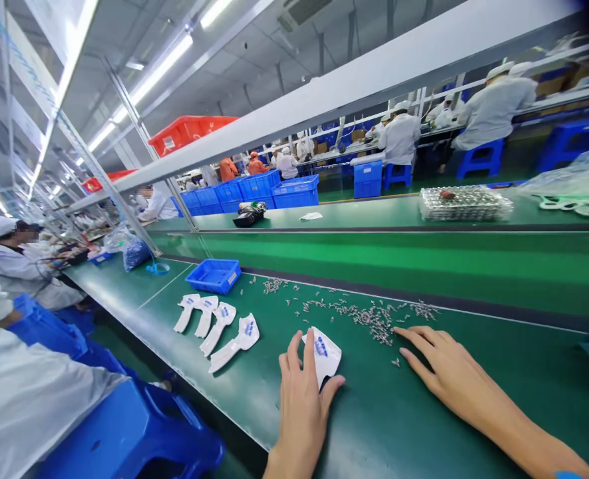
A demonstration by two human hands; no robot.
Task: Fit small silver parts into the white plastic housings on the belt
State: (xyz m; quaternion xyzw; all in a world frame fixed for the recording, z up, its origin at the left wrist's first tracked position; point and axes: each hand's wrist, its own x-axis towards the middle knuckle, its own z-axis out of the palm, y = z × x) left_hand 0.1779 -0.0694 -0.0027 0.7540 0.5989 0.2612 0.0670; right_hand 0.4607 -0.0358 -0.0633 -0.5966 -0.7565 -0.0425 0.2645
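My left hand rests on the green bench, its fingers and thumb wrapped round the lower part of a white plastic piece with blue print. My right hand lies flat on the bench with fingers stretched out, its fingertips at the edge of a scatter of several small metal screws. Nothing is in the right hand. Several more white plastic pieces lie in a row to the left of my left hand.
A small blue tray stands behind the white pieces. A green conveyor belt runs behind the bench. A clear tray of parts sits on the far bench. A person in white sits at my left on blue stools.
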